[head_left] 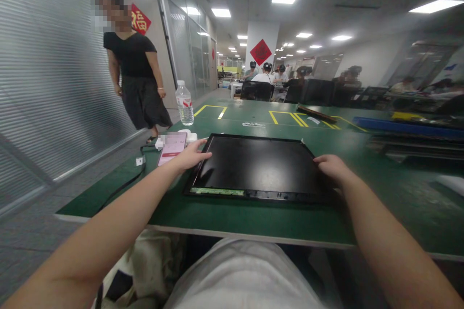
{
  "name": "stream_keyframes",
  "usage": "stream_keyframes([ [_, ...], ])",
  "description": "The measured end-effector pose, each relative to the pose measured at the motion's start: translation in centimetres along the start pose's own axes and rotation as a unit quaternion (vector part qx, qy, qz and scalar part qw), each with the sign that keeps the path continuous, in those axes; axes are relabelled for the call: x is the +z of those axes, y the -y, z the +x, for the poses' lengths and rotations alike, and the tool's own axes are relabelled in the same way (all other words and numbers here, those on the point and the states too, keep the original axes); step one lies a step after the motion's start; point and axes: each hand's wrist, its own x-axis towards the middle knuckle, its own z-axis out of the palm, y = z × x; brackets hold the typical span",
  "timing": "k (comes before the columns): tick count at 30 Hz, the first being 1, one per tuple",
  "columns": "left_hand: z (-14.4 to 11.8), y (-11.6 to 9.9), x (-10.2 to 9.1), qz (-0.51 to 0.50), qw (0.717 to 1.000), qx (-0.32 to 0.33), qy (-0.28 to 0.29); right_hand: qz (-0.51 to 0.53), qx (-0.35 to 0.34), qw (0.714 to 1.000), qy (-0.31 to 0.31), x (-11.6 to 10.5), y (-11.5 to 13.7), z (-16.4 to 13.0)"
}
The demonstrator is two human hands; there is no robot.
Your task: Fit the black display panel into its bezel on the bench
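A: Taking straight ahead of the wearer as twelve o'clock, where's the panel?

B: The black screen panel [259, 164] is at twelve, over the green table [253, 224]. Whether it lies fully flat I can't tell. A green strip [217, 191] shows along its near edge; the near right corner is dim.

A: And the left hand [191, 155]?

B: At the panel's left edge, around eleven. Thumb and forefinger are spread partway, the thumb over the frame; the other fingers are hard to make out, so I can't confirm a grip.

A: The right hand [333, 169]?

B: At the right edge, near one. The fingertips meet the frame, but the rest are hidden behind the hand. How far they open, or whether they grip, I can't tell.

A: Anything else obscured?

B: At ten, a phone [174, 147] has part of its screen pixelated, with white items [192, 138] partly hidden behind it. A bottle [184, 104] stands at eleven. Near two, a long blue object [406, 128] is blurred, and a white object [451, 182] is cut off by the picture's edge.
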Motion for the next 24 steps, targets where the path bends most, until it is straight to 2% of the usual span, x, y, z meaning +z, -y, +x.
stream_keyframes([
  [2, -0.5, -0.5, -0.8, 0.054, 0.998, 0.043, 0.012, -0.007, -0.002, 1.000, 0.000, -0.1, 0.0, 0.0],
  [4, -0.9, -0.9, -1.5, 0.140, 0.982, 0.125, 0.034, -0.014, -0.004, 1.000, -0.003, -0.1, 0.0, 0.0],
  [6, -1.4, -1.2, -1.8, 0.193, 0.958, 0.197, 0.080, -0.014, -0.006, 1.000, 0.002, -0.1, 0.0, 0.0],
  [8, -1.7, -1.4, -2.0, 0.208, 0.939, 0.235, 0.139, -0.011, -0.004, 1.000, 0.007, -0.1, 0.0, 0.0],
  [10, -1.9, -1.4, -2.0, 0.209, 0.927, 0.250, 0.187, -0.008, -0.002, 1.000, 0.005, -0.1, -0.1, 0.1],
  [12, -1.9, -1.3, -2.0, 0.210, 0.920, 0.257, 0.209, -0.008, 0.000, 1.000, 0.005, 0.0, -0.2, 0.2],
  [24, -2.1, -1.4, -2.9, 0.201, 0.914, 0.262, 0.236, -0.014, -0.011, 1.000, 0.011, -0.2, -0.5, 0.4],
])
